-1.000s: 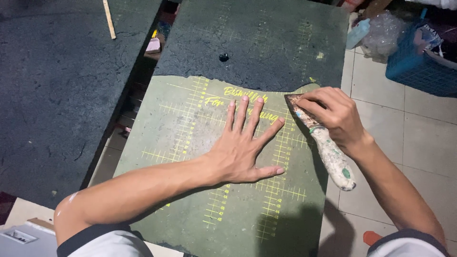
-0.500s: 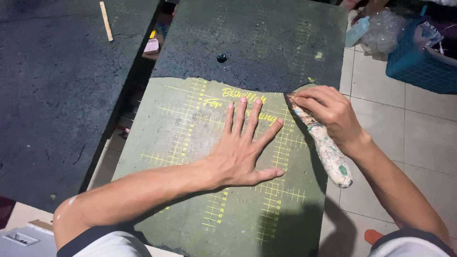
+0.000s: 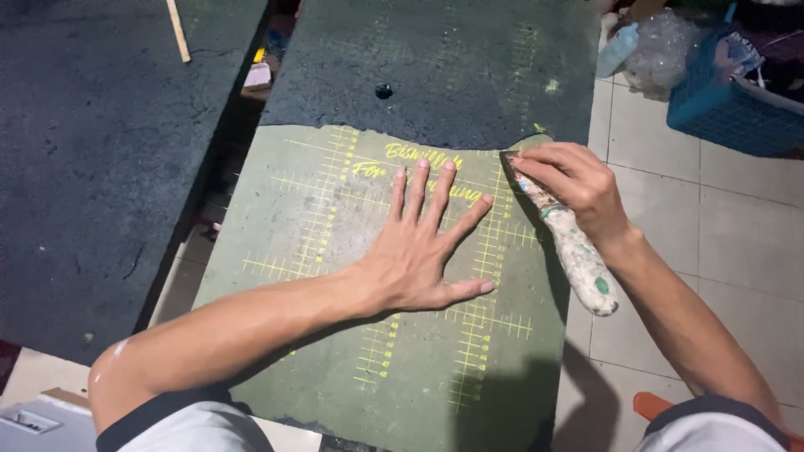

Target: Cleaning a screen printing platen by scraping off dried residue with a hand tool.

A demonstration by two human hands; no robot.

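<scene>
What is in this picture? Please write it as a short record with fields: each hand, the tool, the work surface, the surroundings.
left hand: left hand lies flat, fingers spread, on the green cutting mat
right hand: right hand grips a scraper near its blade end
tool: paint-flecked handle points toward the person; blade tip meets the edge of the dark coating
work surface: mat with yellow grid lines; far part covered by the rough dark layer
surroundings: tiled floor, blue basket at upper right, wooden stick on the dark board at left

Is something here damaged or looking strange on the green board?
Yes. The dark coating covers only the far part of the green gridded board and ends in a ragged, uneven edge. The scraper handle is caked with pale residue.
</scene>
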